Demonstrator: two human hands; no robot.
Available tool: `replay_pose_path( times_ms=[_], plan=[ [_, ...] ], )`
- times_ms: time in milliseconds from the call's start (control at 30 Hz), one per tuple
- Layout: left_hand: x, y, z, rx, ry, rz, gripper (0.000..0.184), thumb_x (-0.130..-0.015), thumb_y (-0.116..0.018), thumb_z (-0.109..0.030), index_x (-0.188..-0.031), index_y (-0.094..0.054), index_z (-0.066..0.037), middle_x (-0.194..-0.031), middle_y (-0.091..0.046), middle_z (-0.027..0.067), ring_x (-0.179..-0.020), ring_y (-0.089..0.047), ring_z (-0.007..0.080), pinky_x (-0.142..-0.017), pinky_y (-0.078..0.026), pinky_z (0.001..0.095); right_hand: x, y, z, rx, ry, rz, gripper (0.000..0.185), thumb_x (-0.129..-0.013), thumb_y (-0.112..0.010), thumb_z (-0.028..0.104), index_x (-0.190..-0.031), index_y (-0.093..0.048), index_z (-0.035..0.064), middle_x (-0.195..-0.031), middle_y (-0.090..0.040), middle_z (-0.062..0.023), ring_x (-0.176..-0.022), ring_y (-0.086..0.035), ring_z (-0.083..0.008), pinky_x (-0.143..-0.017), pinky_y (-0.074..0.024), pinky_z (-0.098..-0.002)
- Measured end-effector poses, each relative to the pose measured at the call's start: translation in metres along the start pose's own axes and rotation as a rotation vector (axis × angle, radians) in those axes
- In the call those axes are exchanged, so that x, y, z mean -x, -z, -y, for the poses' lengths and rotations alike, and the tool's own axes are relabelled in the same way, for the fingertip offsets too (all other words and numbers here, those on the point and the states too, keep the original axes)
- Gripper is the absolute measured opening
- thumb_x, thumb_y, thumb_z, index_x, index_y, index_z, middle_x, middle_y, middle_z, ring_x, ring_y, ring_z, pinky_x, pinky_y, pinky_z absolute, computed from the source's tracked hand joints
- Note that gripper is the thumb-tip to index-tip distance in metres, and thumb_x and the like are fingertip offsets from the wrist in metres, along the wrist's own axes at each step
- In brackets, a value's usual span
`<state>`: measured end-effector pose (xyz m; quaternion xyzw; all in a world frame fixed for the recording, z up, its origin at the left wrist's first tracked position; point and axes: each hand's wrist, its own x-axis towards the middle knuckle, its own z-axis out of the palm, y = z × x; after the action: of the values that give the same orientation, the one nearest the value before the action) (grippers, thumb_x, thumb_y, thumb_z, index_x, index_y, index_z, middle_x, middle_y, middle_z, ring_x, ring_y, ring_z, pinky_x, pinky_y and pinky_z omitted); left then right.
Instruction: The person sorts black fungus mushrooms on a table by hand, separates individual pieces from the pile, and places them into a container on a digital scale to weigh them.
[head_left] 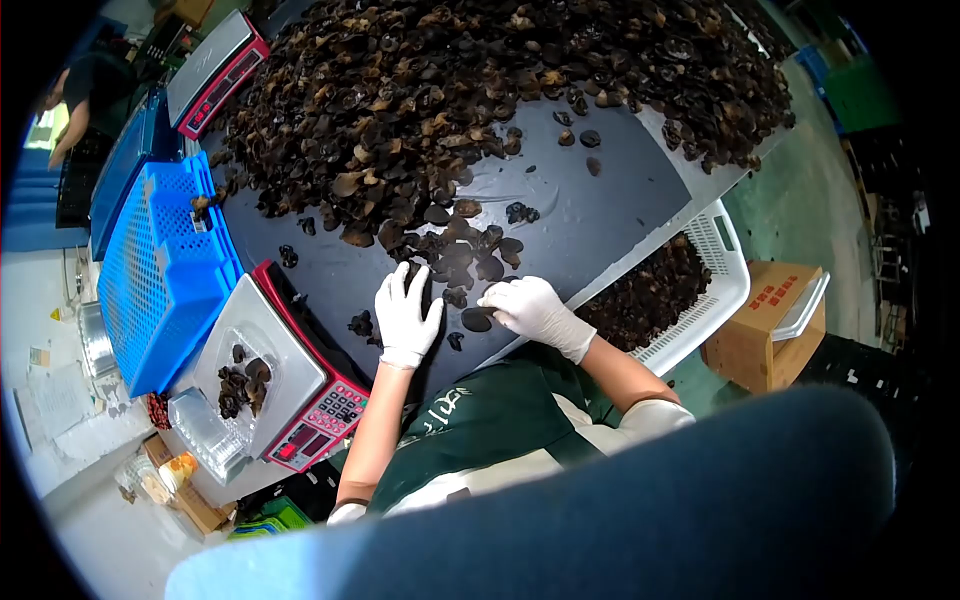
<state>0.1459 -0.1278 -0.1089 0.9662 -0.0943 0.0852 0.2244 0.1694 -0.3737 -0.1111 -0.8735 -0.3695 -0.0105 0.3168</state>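
Note:
Both hands wear thin white gloves. My left hand (404, 318) lies over the dark tabletop (610, 200) with its fingers stretched and apart, beside loose dark pieces that look like wood ear mushrooms (455, 262). To its right, my right hand (540, 312) has its fingers drawn together at the edge of a flat, round, dark mushroom piece (477, 319), seemingly pinching it. Small scattered pieces lie between and around the hands. Beyond them spreads a large heap of brown-black mushrooms (400, 110).
Left, a red-edged scale (330, 410) carries a clear plastic tray with mushroom pieces (243, 385). Blue crates (150, 270) and another scale (215, 75) stand farther back. On the right are a white basket of dark pieces (725, 285) and a cardboard box (765, 325). Another person's arm (72, 130) shows upper left.

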Motion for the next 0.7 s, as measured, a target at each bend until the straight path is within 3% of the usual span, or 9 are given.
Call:
replay_pose_path(
  times_ms=[100, 133, 233, 300, 367, 400, 467, 533, 700],
  plan=[
    [0.008, -0.002, 0.009, -0.056, 0.016, 0.056, 0.03, -0.073, -0.07, -0.023, -0.099, -0.062, -0.011, -0.122, -0.053, 0.0167, -0.111, -0.05, 0.0364, -0.095, -0.039, 0.0464, -0.002, 0.018, 0.0, -0.454, -0.252, -0.169, 0.022, -0.076, -0.07, 0.007, -0.098, -0.071, 0.0089, -0.078, -0.065, -0.0043, -0.067, -0.063, -0.0158, -0.063, -0.0498, -0.0272],
    [0.01, 0.003, 0.01, -0.065, 0.023, 0.042, 0.027, -0.072, -0.07, -0.021, -0.094, -0.061, -0.011, -0.116, -0.054, 0.0156, -0.107, -0.051, 0.0359, -0.092, -0.04, 0.0459, 0.003, 0.04, -0.005, -0.711, -0.606, 0.032, 0.021, -0.078, -0.066, 0.002, -0.098, -0.071, 0.0024, -0.079, -0.068, -0.0035, -0.07, -0.061, -0.0077, -0.064, -0.0477, -0.023],
    [0.019, 0.02, 0.017, -0.037, 0.076, 0.127, 0.015, -0.067, -0.068, -0.015, -0.077, -0.058, -0.01, -0.099, -0.055, 0.0103, -0.09, -0.056, 0.031, -0.079, -0.044, 0.0439, 0.035, 0.082, -0.031, -1.815, -0.264, 0.014, 0.047, -0.081, -0.07, 0.038, -0.091, -0.068, -0.0072, -0.077, -0.066, -0.0133, -0.062, -0.061, -0.019, -0.057, -0.0488, -0.031],
    [0.027, 0.027, 0.021, -0.056, 0.094, 0.195, 0.014, -0.066, -0.069, -0.016, -0.076, -0.06, -0.011, -0.1, -0.056, 0.0095, -0.091, -0.056, 0.0303, -0.08, -0.045, 0.0437, 0.038, 0.079, -0.05, -1.928, 0.241, -0.088, 0.061, -0.081, -0.064, 0.061, -0.092, -0.067, 0.0011, -0.073, -0.065, -0.0156, -0.057, -0.056, -0.0209, -0.051, -0.0428, -0.0361],
    [0.03, 0.039, 0.025, 0.014, 0.131, 0.286, 0.016, -0.068, -0.072, -0.02, -0.076, -0.061, -0.012, -0.1, -0.057, 0.0092, -0.092, -0.057, 0.0309, -0.08, -0.045, 0.0434, 0.034, 0.076, -0.055, -2.028, 0.2, -0.235, 0.063, -0.079, -0.064, 0.059, -0.096, -0.069, -0.0013, -0.076, -0.065, -0.0135, -0.058, -0.054, -0.0188, -0.06, -0.0442, -0.0315],
    [0.026, 0.042, 0.023, -0.007, 0.128, 0.255, 0.016, -0.068, -0.072, -0.02, -0.077, -0.061, -0.012, -0.099, -0.057, 0.0095, -0.092, -0.057, 0.031, -0.08, -0.046, 0.0432, 0.031, 0.075, -0.047, -1.959, -0.098, -0.39, 0.055, -0.081, -0.066, 0.055, -0.092, -0.069, 0.0014, -0.072, -0.063, -0.0075, -0.061, -0.053, -0.0181, -0.063, -0.043, -0.0303],
    [0.021, 0.042, 0.021, -0.028, 0.118, 0.18, 0.017, -0.068, -0.073, -0.019, -0.078, -0.061, -0.011, -0.098, -0.058, 0.0102, -0.091, -0.057, 0.0315, -0.08, -0.046, 0.0429, 0.008, 0.082, -0.037, -1.134, -0.524, -0.127, 0.017, -0.079, -0.077, 0.018, -0.088, -0.072, 0.0037, -0.078, -0.067, -0.001, -0.068, -0.056, -0.009, -0.063, -0.0437, -0.0239],
    [0.013, 0.041, 0.014, 0.005, 0.104, 0.117, 0.019, -0.068, -0.073, -0.016, -0.082, -0.062, -0.009, -0.098, -0.06, 0.0112, -0.089, -0.058, 0.033, -0.08, -0.047, 0.0433, -0.018, 0.055, -0.011, -0.854, -0.503, -0.026, 0.016, -0.08, -0.075, 0.015, -0.092, -0.074, 0.0039, -0.082, -0.07, -0.0002, -0.067, -0.056, -0.0038, -0.062, -0.0454, -0.0195],
    [0.011, 0.032, 0.005, 0.013, 0.114, 0.102, 0.024, -0.071, -0.073, -0.017, -0.092, -0.066, -0.007, -0.106, -0.061, 0.0168, -0.095, -0.06, 0.0355, -0.084, -0.049, 0.0435, -0.038, -0.029, 0.017, -0.035, -0.112, -0.061, 0.031, -0.077, -0.073, 0.034, -0.096, -0.071, 0.0099, -0.081, -0.068, -0.0056, -0.077, -0.065, -0.0237, -0.073, -0.0505, -0.0344]
  ],
)
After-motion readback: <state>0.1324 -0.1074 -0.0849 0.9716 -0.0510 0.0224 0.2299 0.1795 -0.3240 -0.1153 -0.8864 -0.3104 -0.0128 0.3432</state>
